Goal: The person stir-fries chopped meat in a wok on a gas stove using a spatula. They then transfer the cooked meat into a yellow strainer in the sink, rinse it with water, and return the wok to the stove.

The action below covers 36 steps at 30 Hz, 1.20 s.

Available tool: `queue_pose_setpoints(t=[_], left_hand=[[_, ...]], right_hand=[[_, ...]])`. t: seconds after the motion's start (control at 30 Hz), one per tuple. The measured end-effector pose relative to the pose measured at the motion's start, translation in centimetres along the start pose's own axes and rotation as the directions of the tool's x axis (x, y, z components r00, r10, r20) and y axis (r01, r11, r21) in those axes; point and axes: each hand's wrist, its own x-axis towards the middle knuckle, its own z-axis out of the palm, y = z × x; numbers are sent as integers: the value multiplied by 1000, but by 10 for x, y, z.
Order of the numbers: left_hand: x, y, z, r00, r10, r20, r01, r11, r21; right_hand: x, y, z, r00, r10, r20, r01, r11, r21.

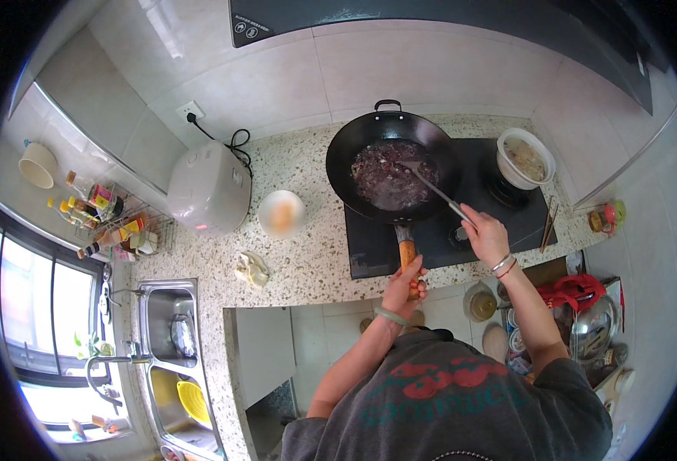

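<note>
Left hand [405, 286] fingers curl round the wok [345, 160] handle [407, 250] at six o'clock and right hand [487, 233] fingers clasp the spatula [453, 205], which should scrape low toward nine o'clock.

You have here: wok [341, 157], dark metal, glossy; its handle [407, 253], smooth wood; spatula [438, 192], metal; hob [377, 257], glossy, glass-like; bench [311, 265], speckled, stone-like; sink [152, 311], shiny metal; your shirt [446, 415], matt cloth.

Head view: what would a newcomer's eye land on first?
Likely the black wok on the cooktop, holding dark food; the left hand grips its wooden handle, the right hand a spatula. Next, perhaps, the white rice cooker on the counter at left, and the bright window, far left.
</note>
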Motion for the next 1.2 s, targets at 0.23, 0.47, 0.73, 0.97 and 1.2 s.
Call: queue_pose_setpoints(t=[0.23,0.47,0.73,0.97,1.2], left_hand=[[2,-1,-3,1000,-13,0,13,1000,10],[1,-2,-3,1000,-21,-2,21,1000,13],[1,1,-1,1000,-9,9,9,1000,9],[1,-1,-2,1000,-10,4,10,1000,-10],[-1,-1,0,1000,2,-1,-2,1000,-5]], right_hand=[[-24,-5,-17,999,-42,-10,41,997,-70],[-24,-6,-19,999,-34,-13,33,998,-53],[-6,-9,-4,997,-68,-47,66,997,-30],[-11,-13,-79,998,-25,-58,16,988,-156],[-18,-17,-125,997,-37,72,55,961,-271]])
